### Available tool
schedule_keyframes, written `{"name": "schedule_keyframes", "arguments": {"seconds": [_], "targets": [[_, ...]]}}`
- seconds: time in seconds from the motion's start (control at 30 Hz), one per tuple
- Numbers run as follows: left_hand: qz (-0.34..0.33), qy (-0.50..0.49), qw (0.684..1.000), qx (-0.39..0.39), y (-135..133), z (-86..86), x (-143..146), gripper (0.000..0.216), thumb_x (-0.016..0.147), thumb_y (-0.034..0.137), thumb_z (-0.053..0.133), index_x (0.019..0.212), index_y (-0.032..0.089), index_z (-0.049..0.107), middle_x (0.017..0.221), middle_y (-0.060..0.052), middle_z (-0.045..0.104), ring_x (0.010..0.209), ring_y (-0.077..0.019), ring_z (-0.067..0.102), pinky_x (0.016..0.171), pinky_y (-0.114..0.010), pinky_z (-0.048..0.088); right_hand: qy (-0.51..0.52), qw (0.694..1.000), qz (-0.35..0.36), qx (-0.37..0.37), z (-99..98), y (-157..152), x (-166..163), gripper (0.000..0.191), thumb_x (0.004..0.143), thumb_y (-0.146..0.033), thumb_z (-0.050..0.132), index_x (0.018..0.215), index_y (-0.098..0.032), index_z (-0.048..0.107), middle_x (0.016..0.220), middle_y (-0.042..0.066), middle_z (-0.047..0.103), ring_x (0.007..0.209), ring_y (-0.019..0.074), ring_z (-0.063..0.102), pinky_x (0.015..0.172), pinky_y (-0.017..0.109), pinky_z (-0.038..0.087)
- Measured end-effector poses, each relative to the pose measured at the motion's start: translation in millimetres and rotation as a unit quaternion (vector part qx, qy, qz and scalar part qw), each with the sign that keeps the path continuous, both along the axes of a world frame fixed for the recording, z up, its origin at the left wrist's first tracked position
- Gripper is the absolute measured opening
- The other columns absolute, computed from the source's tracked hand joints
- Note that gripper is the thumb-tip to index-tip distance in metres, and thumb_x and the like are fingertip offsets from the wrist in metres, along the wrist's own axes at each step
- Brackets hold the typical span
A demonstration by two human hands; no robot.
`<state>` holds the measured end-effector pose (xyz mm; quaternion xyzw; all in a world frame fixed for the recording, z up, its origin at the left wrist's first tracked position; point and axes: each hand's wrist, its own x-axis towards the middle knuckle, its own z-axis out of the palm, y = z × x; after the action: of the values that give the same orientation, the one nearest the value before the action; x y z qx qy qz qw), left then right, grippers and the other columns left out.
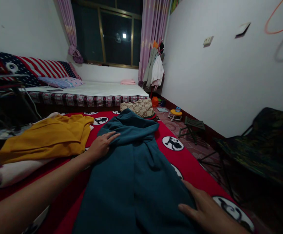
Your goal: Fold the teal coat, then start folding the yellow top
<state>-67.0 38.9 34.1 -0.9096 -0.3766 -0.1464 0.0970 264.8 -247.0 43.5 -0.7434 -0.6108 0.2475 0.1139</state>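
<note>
- The red blanket point(195, 169), printed with black-and-white round figures, covers the near bed and carries everything the hands work on.
- A second bed point(102, 89) stands across the far side under the dark window point(107, 32), with a striped flag-pattern cover point(41, 66) and a pillow point(60, 82) at its head.
- The teal garment point(134, 172) lies spread flat down the middle of the red blanket, its far end bunched in folds.
- A mustard-yellow garment point(46, 138) lies folded to the left of the teal one, just beside it, on top of a pale cushion point(17, 172).
- A dark folding chair point(260, 146) stands on the floor at the right, close to the bed edge; a small green stool point(192, 125) sits further off.
- The left hand point(102, 144) rests on the teal garment's left edge, fingers point(112, 135) stretched flat, gripping nothing.
- The right hand point(207, 211) presses on its near right edge, fingers spread flat, gripping nothing.
</note>
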Motion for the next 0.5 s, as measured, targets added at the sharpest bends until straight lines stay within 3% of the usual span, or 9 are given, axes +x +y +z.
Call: {"name": "schedule_keyframes", "arguments": {"seconds": [0.1,0.23,0.37,0.5], "targets": [[-0.029,0.056,0.998,0.009,4.9,1.2,15.8,0.071,0.082,0.001,0.035,0.144,0.037,0.035,0.142,-0.004,0.047,0.103,-0.0225,0.062,0.081,-0.034,0.050,0.023,0.999,0.017,0.032,-4.8,-12.0,-5.1,0.066,0.080,-0.042,0.055,0.141,-0.018,0.044,0.137,0.010,0.053,0.123,0.0273,0.053,0.104,0.034,0.040],[-0.070,0.105,0.992,-0.003,12.8,17.5,28.8,0.061,0.086,0.006,0.037,0.137,0.038,0.047,0.115,-0.004,0.063,0.096,-0.0212,0.062,0.073,-0.028,0.048,0.034,0.999,-0.005,0.043,-5.2,-13.1,-2.3,0.054,0.082,-0.041,0.054,0.132,-0.020,0.056,0.126,0.009,0.063,0.113,0.0269,0.060,0.098,0.034,0.045],[-0.077,0.104,0.992,-0.010,18.2,53.1,36.2,0.053,0.083,0.006,0.041,0.122,0.034,0.063,0.106,-0.006,0.065,0.097,-0.0215,0.060,0.072,-0.027,0.045,0.076,0.996,-0.024,0.044,3.6,-12.9,2.9,0.041,0.082,-0.046,0.053,0.111,-0.024,0.070,0.111,0.007,0.071,0.100,0.0296,0.066,0.091,0.038,0.050],[-0.062,0.131,0.989,0.042,22.9,95.7,44.6,0.049,0.086,0.008,0.041,0.120,0.035,0.064,0.112,-0.005,0.062,0.097,-0.0220,0.059,0.071,-0.027,0.042,0.140,0.986,-0.056,0.071,26.1,-17.9,-5.9,0.038,0.079,-0.048,0.055,0.106,-0.028,0.072,0.105,0.003,0.073,0.098,0.0299,0.067,0.083,0.035,0.055]]}}
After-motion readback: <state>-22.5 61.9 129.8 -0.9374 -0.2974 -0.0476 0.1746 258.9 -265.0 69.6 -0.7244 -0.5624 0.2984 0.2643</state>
